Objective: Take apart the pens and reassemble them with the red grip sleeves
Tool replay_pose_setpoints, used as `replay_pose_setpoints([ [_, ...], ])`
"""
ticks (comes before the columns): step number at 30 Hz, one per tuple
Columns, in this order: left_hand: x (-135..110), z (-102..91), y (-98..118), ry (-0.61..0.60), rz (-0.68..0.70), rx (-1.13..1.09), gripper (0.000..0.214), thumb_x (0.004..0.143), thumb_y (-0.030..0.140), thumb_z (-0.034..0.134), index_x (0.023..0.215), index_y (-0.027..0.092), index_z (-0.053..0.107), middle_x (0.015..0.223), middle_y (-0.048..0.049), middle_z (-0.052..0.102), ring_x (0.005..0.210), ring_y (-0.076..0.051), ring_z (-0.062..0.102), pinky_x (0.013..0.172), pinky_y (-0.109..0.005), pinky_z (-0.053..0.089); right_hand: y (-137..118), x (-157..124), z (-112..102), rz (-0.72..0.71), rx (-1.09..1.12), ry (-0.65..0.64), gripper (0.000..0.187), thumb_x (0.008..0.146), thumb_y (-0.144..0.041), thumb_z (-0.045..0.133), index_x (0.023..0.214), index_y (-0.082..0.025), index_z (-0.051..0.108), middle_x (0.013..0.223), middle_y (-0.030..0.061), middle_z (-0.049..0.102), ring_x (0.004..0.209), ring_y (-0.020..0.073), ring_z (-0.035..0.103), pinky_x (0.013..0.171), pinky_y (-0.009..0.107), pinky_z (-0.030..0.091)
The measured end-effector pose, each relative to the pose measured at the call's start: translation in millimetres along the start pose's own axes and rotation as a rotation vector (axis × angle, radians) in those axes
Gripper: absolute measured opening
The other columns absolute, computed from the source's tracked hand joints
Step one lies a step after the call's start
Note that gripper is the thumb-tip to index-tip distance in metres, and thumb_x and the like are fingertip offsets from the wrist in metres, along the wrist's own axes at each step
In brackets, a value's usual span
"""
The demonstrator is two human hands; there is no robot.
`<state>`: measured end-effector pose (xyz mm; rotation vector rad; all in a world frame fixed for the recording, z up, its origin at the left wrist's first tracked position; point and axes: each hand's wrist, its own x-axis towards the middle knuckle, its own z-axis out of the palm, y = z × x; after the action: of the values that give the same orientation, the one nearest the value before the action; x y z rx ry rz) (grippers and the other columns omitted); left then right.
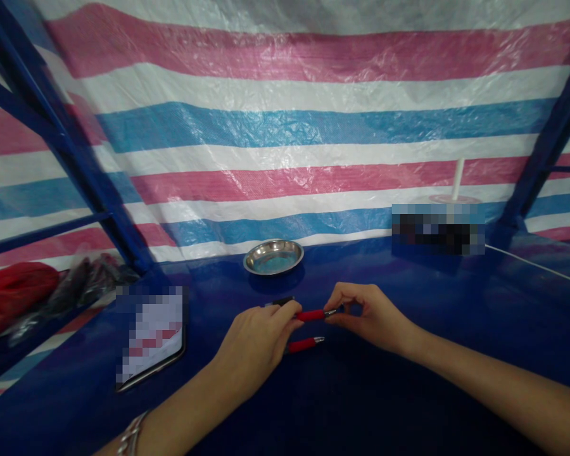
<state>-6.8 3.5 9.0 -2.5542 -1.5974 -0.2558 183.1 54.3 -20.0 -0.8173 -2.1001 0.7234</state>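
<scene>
Over the blue table, my left hand (261,335) is closed around a red pen (310,315), thumb and fingers gripping its barrel. At the pen's silver end, the fingertips of my right hand (368,313) are pinched together; whether a small part sits between them is hard to see. Below lies a second red pen (304,345), its silver end pointing right and its other end hidden by my left hand. Just behind my left fingers is a small dark object (284,301), mostly covered, its kind unclear.
A shallow round metal dish (273,258) stands at the table's back. To the left is a phone or tablet (159,342) with a blurred screen. At the back right is a blurred dark object (437,231) near a white rod (458,180). Striped sheeting (285,126) hangs behind.
</scene>
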Motion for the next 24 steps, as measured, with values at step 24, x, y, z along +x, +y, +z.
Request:
replay_pose_setpoints([
  [24, -4.3, 7.9, -0.4, 0.09, 0.028, -0.132, 0.018, 0.086, 0.025, 0.036, 0.086, 0.016, 0.052, 0.069, -0.0018, 0.058, 0.061, -0.014, 0.055, 0.054, -0.024, 0.038, -3.9, -1.8, 0.9, 0.02, -0.026, -0.062, 0.014, 0.079, -0.029, 0.048, 0.077, -0.018, 0.057, 0.068, -0.0011, 0.062, 0.061, 0.0103, 0.055, 0.054, 0.021, 0.039],
])
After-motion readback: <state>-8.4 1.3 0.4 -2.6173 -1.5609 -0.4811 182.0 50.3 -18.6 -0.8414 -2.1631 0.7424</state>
